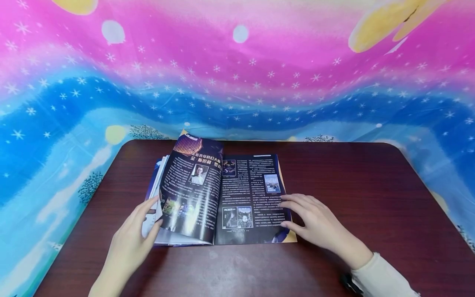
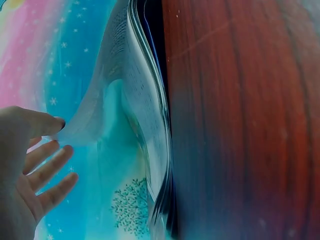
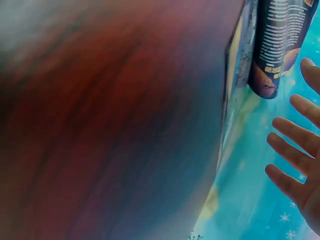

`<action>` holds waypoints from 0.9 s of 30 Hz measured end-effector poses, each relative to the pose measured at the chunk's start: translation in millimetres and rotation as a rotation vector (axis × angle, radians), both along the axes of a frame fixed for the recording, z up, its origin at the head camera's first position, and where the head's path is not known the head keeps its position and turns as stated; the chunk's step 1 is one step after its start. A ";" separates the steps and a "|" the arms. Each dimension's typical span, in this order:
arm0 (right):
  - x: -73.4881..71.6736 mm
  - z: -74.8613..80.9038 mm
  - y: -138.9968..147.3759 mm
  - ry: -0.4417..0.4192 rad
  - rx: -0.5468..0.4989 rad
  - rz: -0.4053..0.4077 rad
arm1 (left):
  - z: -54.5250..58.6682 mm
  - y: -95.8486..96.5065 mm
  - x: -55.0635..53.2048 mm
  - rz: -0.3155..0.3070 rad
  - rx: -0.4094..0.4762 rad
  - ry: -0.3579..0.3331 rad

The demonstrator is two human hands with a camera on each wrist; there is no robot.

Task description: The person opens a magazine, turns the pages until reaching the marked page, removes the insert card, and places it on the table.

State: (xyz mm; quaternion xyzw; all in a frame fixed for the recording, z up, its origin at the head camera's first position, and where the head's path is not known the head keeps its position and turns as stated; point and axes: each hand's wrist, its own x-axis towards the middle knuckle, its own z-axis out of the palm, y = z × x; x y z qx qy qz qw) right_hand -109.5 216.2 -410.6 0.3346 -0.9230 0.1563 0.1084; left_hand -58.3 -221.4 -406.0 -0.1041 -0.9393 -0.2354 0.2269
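An open magazine [image 1: 237, 194] with dark, printed pages lies near the middle of the table. My left hand [image 1: 128, 239] pinches the outer edge of a lifted, curved page [image 1: 191, 187] between thumb and fingers. In the left wrist view, that thin page [image 2: 95, 107] bows up from the page stack [image 2: 145, 90], and the other fingers are spread. At the magazine's right edge is my right hand [image 1: 319, 220], fingers extended and fingertips over the page margin. The right wrist view shows this hand [image 3: 305, 155] with fingers apart, holding nothing.
The dark red-brown wooden table [image 1: 352, 181] has rounded far corners. Behind and beside it hangs a pink and blue cloth [image 1: 230, 82] with snowflakes. A small black object [image 1: 350, 284] sits by the right sleeve [image 1: 382, 276].
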 end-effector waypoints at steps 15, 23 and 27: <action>2.5 -11.4 12.4 -0.144 0.101 0.031 | -4.1 -17.1 7.8 0.033 -0.080 -0.264; 1.2 -13.5 15.0 -0.209 0.160 0.045 | -8.6 -26.1 8.9 0.065 -0.131 -0.418; 0.7 -12.7 14.1 -0.234 0.166 0.041 | -9.0 -30.3 8.7 0.066 -0.139 -0.423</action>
